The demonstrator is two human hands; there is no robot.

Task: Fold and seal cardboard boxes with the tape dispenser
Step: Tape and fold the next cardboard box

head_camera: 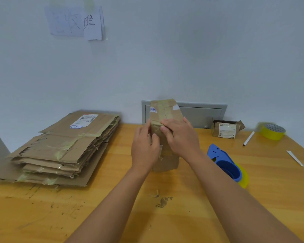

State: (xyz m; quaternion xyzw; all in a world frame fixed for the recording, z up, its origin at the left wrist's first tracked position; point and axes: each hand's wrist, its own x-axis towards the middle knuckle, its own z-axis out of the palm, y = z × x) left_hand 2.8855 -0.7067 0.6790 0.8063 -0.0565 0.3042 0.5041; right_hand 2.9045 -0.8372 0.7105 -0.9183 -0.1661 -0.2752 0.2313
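Gripping the upright cardboard box from both sides, left hand and right hand curl their fingers around it.

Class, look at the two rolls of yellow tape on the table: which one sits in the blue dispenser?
The near roll, beside the right forearm, sits in the blue dispenser; the far roll stands bare.

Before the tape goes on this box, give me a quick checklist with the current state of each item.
1. Box held by both hands: ok, left hand and right hand grip the cardboard box.
2. Box standing on the table: ok.
3. Flaps folded shut: cannot tell, hands cover them.
4. Tape dispenser at hand: ok, it lies just right of the box, untouched.
5. A hand free for the dispenser: not ok.
6. Spare tape roll: ok, far right.
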